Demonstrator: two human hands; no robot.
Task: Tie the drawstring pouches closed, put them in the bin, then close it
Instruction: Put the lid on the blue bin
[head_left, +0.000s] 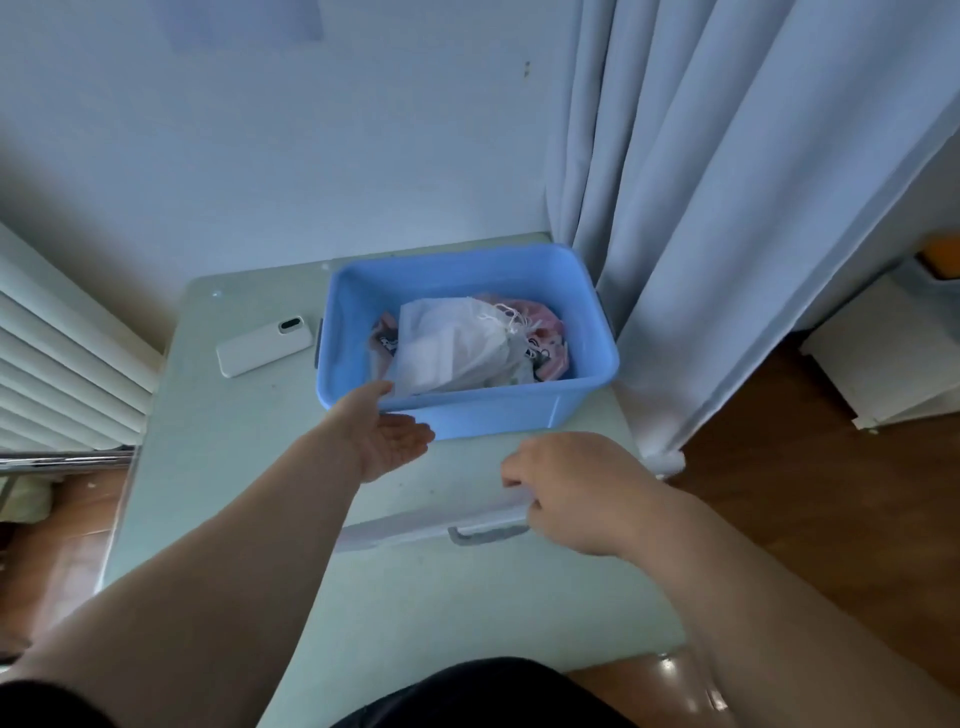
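Observation:
A blue plastic bin (587, 322) stands open at the back of a pale green table (223, 467). Inside lies a white drawstring pouch (457, 348) with its cord tied, on top of a pink patterned pouch (545, 327). The bin's pale lid (415, 519), with a grey handle, lies flat on the table in front of the bin. My left hand (389, 441) is open, palm up, its thumb against the bin's near left corner. My right hand (576, 488) grips the lid's right end, fingers curled over its edge.
A white phone-like device (265, 345) lies left of the bin. A pale curtain (727, 208) hangs against the bin's right side. A radiator (57, 353) is at the left, wooden floor and a white cabinet (893, 353) at the right.

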